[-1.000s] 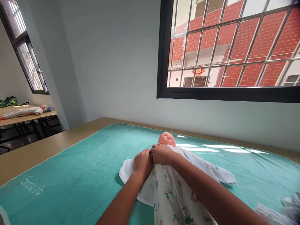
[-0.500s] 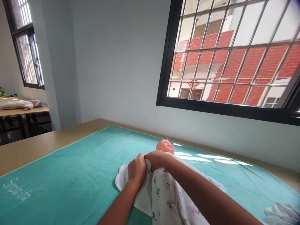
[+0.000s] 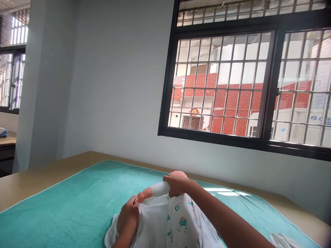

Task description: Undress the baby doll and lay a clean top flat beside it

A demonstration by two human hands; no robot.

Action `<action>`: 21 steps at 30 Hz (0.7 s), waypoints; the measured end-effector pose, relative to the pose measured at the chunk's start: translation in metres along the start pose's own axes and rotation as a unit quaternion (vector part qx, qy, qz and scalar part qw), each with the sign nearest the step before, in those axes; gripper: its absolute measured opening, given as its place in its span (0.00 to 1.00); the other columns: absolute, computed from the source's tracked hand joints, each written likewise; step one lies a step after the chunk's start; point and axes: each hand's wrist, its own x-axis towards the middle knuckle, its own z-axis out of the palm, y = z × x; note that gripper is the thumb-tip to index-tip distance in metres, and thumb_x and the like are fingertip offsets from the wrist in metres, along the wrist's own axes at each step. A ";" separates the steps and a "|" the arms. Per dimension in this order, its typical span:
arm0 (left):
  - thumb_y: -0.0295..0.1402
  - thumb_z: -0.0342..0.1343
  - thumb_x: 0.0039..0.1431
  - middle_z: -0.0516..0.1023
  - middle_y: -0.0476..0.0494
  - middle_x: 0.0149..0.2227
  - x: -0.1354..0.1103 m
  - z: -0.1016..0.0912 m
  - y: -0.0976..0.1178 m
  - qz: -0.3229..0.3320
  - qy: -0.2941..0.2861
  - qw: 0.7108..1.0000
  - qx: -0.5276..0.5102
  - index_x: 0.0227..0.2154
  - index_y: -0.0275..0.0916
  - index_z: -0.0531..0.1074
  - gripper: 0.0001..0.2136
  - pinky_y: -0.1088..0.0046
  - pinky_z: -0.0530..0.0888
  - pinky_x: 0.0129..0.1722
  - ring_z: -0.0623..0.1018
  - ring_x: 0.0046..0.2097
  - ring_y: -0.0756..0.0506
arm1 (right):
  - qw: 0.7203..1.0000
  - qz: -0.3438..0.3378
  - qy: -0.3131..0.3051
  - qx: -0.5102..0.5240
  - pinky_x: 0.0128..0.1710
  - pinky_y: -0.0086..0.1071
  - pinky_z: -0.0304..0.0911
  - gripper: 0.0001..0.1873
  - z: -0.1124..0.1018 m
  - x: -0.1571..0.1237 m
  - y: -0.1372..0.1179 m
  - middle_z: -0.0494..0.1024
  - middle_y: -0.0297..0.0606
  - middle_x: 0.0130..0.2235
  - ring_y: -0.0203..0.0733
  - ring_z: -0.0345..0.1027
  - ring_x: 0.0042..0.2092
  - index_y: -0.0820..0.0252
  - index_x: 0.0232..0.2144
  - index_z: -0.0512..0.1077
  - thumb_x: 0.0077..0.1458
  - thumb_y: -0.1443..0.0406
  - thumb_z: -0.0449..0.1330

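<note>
A baby doll (image 3: 179,174) lies on a teal blanket (image 3: 77,206), its head mostly hidden behind my right hand (image 3: 177,185). My right hand is closed round the upper part of the doll's arm (image 3: 146,195), which is white at the top and flesh-coloured towards its hand. Beside the doll's hand, my left hand (image 3: 128,216) is closed on the edge of a white baby garment (image 3: 154,215). Green animal prints mark the garment's outer side (image 3: 181,220). What lies under my left fingers is partly hidden.
The blanket covers most of a tan table (image 3: 74,160) set against a grey wall (image 3: 116,86). A barred window (image 3: 219,86) is above it. Crumpled pale cloth (image 3: 283,240) lies at the lower right.
The doll's arm now shows, stretched out between my hands. My left hand has moved left and down with the garment edge, away from my right hand. The view has tilted up and turned right.
</note>
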 end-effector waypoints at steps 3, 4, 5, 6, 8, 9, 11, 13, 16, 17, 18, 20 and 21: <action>0.40 0.50 0.57 0.81 0.41 0.43 0.007 0.001 -0.005 0.012 -0.013 0.985 -0.173 0.42 0.40 0.74 0.15 0.68 0.72 0.44 0.78 0.46 0.39 | 1.000 -0.022 0.020 -0.005 0.30 0.34 0.62 0.21 0.005 -0.004 0.003 0.77 0.34 0.37 0.49 0.73 0.38 0.52 0.38 0.73 0.36 0.59 0.66; 0.39 0.52 0.55 0.81 0.41 0.43 0.010 0.001 -0.007 0.003 -0.016 0.971 -0.240 0.44 0.38 0.73 0.16 0.68 0.73 0.44 0.79 0.46 0.39 | 0.999 -0.029 0.020 -0.002 0.29 0.34 0.62 0.21 0.009 -0.003 0.000 0.78 0.35 0.39 0.49 0.74 0.38 0.52 0.38 0.73 0.37 0.60 0.66; 0.39 0.54 0.53 0.81 0.41 0.42 0.014 0.002 -0.010 -0.014 -0.017 0.951 -0.307 0.45 0.37 0.72 0.18 0.68 0.74 0.43 0.79 0.45 0.40 | 0.999 -0.034 0.017 0.001 0.28 0.34 0.62 0.22 0.014 -0.001 -0.005 0.78 0.36 0.40 0.49 0.74 0.39 0.51 0.39 0.72 0.36 0.60 0.66; 0.38 0.55 0.52 0.81 0.41 0.41 0.018 0.002 -0.013 -0.034 -0.016 0.928 -0.371 0.45 0.37 0.72 0.18 0.69 0.75 0.42 0.80 0.44 0.40 | 0.999 -0.037 0.010 0.004 0.28 0.34 0.63 0.23 0.020 0.002 -0.012 0.79 0.36 0.41 0.49 0.75 0.39 0.51 0.39 0.72 0.35 0.61 0.67; 0.35 0.55 0.51 0.81 0.41 0.38 0.028 0.001 -0.020 -0.079 -0.018 0.875 -0.478 0.41 0.38 0.72 0.14 0.70 0.76 0.40 0.81 0.41 0.42 | 0.999 -0.041 0.000 0.004 0.31 0.36 0.66 0.25 0.034 0.012 -0.029 0.80 0.37 0.41 0.52 0.76 0.39 0.52 0.39 0.73 0.32 0.62 0.69; 0.32 0.55 0.51 0.81 0.41 0.36 0.033 -0.001 -0.024 -0.103 -0.022 0.849 -0.518 0.39 0.38 0.73 0.11 0.71 0.77 0.39 0.81 0.39 0.43 | 0.999 -0.041 -0.005 0.002 0.33 0.39 0.67 0.26 0.041 0.018 -0.038 0.80 0.38 0.41 0.55 0.76 0.39 0.52 0.39 0.74 0.30 0.62 0.69; 0.27 0.55 0.51 0.80 0.42 0.30 0.041 -0.005 -0.031 -0.144 -0.031 0.808 -0.570 0.35 0.38 0.72 0.08 0.72 0.77 0.36 0.81 0.33 0.45 | 0.999 -0.037 -0.013 -0.006 0.36 0.44 0.69 0.30 0.055 0.030 -0.054 0.81 0.44 0.43 0.61 0.76 0.42 0.53 0.42 0.75 0.30 0.60 0.70; 0.25 0.54 0.51 0.78 0.45 0.26 0.046 -0.012 -0.035 -0.171 -0.024 0.779 -0.603 0.33 0.39 0.72 0.07 0.72 0.77 0.34 0.80 0.29 0.47 | 0.999 -0.029 -0.034 -0.016 0.38 0.48 0.69 0.34 0.067 0.040 -0.065 0.80 0.46 0.46 0.63 0.75 0.44 0.52 0.46 0.74 0.31 0.56 0.69; 0.26 0.53 0.56 0.76 0.49 0.26 0.047 -0.025 -0.038 -0.198 0.001 0.744 -0.639 0.35 0.42 0.72 0.06 0.72 0.77 0.32 0.78 0.27 0.49 | 0.997 -0.017 -0.050 -0.049 0.40 0.50 0.70 0.35 0.083 0.051 -0.073 0.79 0.46 0.48 0.62 0.75 0.44 0.52 0.50 0.72 0.34 0.54 0.67; 0.26 0.52 0.57 0.76 0.49 0.26 0.047 -0.028 -0.039 -0.204 0.005 0.737 -0.644 0.35 0.43 0.72 0.06 0.72 0.77 0.31 0.78 0.27 0.50 | 0.997 -0.019 -0.047 -0.064 0.40 0.50 0.70 0.35 0.089 0.054 -0.075 0.80 0.47 0.47 0.62 0.76 0.43 0.53 0.49 0.72 0.34 0.54 0.67; 0.26 0.52 0.58 0.77 0.49 0.27 0.048 -0.031 -0.039 -0.209 0.005 0.734 -0.646 0.36 0.43 0.72 0.06 0.73 0.77 0.31 0.78 0.27 0.50 | 0.996 -0.023 -0.035 -0.081 0.40 0.50 0.70 0.35 0.095 0.056 -0.078 0.80 0.48 0.45 0.62 0.76 0.42 0.55 0.49 0.73 0.35 0.54 0.67; 0.26 0.52 0.58 0.77 0.48 0.28 0.049 -0.034 -0.040 -0.215 -0.001 0.739 -0.639 0.36 0.42 0.72 0.07 0.73 0.78 0.30 0.78 0.28 0.50 | 0.993 -0.024 -0.012 -0.115 0.38 0.50 0.70 0.31 0.107 0.059 -0.085 0.82 0.47 0.42 0.62 0.76 0.40 0.56 0.45 0.74 0.36 0.52 0.66; 0.25 0.52 0.58 0.78 0.47 0.28 0.050 -0.033 -0.040 -0.212 -0.008 0.744 -0.634 0.36 0.41 0.72 0.07 0.73 0.78 0.30 0.78 0.28 0.50 | 0.991 -0.024 0.000 -0.128 0.37 0.50 0.70 0.29 0.112 0.060 -0.090 0.82 0.45 0.41 0.61 0.77 0.40 0.54 0.44 0.75 0.38 0.51 0.65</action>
